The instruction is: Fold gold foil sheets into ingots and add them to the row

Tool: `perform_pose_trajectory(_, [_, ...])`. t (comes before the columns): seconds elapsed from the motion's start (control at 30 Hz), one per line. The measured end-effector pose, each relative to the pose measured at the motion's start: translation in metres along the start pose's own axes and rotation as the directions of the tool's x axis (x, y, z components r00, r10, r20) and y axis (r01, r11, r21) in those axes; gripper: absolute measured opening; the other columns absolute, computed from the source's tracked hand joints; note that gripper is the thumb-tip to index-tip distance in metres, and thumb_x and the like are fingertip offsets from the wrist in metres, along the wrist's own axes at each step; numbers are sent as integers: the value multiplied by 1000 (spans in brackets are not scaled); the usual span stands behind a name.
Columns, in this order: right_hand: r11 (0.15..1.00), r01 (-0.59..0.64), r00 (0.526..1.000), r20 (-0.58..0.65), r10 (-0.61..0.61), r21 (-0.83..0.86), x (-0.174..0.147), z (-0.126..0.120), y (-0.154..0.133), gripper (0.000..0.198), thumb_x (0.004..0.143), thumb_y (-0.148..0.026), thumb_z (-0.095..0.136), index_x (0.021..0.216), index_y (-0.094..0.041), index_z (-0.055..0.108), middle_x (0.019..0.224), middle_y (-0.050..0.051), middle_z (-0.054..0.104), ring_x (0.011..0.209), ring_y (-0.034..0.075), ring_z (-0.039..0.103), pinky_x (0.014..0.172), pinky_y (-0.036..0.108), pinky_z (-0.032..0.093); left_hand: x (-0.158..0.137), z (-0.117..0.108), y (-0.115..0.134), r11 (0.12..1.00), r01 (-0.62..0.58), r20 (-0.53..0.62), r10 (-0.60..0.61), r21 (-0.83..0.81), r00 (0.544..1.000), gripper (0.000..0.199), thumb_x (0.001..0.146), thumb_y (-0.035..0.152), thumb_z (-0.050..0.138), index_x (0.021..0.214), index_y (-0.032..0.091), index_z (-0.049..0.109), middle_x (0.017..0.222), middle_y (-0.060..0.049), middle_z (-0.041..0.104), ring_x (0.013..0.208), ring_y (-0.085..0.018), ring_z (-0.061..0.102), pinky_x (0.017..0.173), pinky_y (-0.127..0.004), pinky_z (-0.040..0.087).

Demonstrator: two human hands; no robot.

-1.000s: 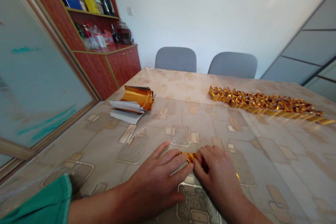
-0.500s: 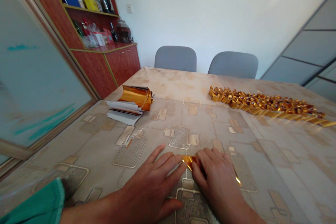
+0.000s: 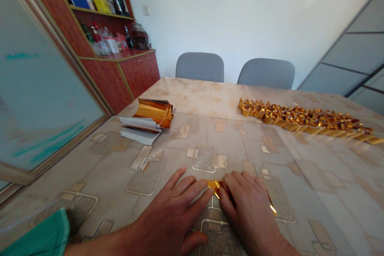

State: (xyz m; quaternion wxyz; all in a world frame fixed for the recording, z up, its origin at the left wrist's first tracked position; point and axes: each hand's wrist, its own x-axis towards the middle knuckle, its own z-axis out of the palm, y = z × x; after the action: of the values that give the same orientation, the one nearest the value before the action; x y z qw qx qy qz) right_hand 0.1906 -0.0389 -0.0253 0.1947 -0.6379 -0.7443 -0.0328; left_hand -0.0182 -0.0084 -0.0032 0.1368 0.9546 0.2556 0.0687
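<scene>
A small piece of gold foil paper (image 3: 214, 186) lies folded on the table between my hands, mostly hidden under the fingers. My left hand (image 3: 177, 208) rests on the table with fingers stretched out and thumb apart, its fingertips touching the foil's left end. Curled over the right part of the foil, my right hand (image 3: 250, 206) presses it down. A bright foil edge shows past the right side of that hand. Farther off to the left is a stack of curled gold foil sheets (image 3: 153, 112) with white backs.
A long row of folded gold foil pieces (image 3: 300, 119) lies at the back right of the patterned tablecloth (image 3: 180, 160). Two grey chairs (image 3: 199, 67) stand behind the table. A red-brown cabinet (image 3: 132, 74) with bottles and a kettle is at the left, near a sliding glass door (image 3: 45, 100).
The whole view has shifted slightly. Both hands stay in nearly the same place on the foil, with no clear change in grip.
</scene>
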Motion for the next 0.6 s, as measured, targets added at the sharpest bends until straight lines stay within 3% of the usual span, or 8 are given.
perform_pose_trajectory(0.13, [1000, 3, 1000, 6, -3, -8, 0, 0, 0, 16, 84, -18, 57, 69, -24, 57, 69, 1, 62, 66, 23, 53, 65, 35, 26, 4, -5, 3, 999, 40, 46, -40, 4, 998, 68, 84, 41, 68, 143, 22, 40, 138, -9, 54, 125, -31, 47, 117, -58, 17])
perform_pose_trajectory(0.3, [1000, -21, 999, -29, 21, 4, -1, 4, 1, 13, 82, -19, 58, 70, -23, 54, 67, 1, 62, 65, 23, 54, 64, 35, 27, 4, -7, 2, 999, 41, 46, -41, -9, 998, 66, 89, 52, 59, 145, 26, 38, 137, -7, 54, 123, -31, 47, 116, -61, 15])
perform_pose_trajectory(0.37, [999, -20, 999, -47, 22, 31, -3, 6, 3, 5, 81, -17, 57, 82, -22, 57, 72, 2, 64, 68, 24, 57, 66, 35, 30, 3, -6, 1, 1000, 20, 32, -20, 8, 999, 64, 90, 52, 57, 146, 30, 37, 136, -6, 54, 121, -32, 47, 115, -63, 15])
perform_pose_trajectory(0.5, [997, 30, 997, -67, -26, 65, -9, 6, 7, 42, 82, -14, 53, 124, -18, 51, 92, 7, 69, 82, 28, 62, 73, 39, 37, 3, -5, 2, 998, -12, 6, 12, 55, 1000, 56, 92, 48, 55, 143, 34, 40, 128, -5, 56, 119, -31, 47, 113, -65, 17])
perform_pose_trajectory(0.6, [996, 42, 998, -53, -38, 76, -16, 5, 11, 49, 86, -16, 53, 134, -19, 44, 94, 9, 67, 84, 28, 61, 75, 42, 41, 4, -6, 3, 997, -13, -4, 13, 72, 1000, 51, 92, 45, 55, 140, 33, 44, 125, -5, 57, 118, -30, 47, 114, -63, 17])
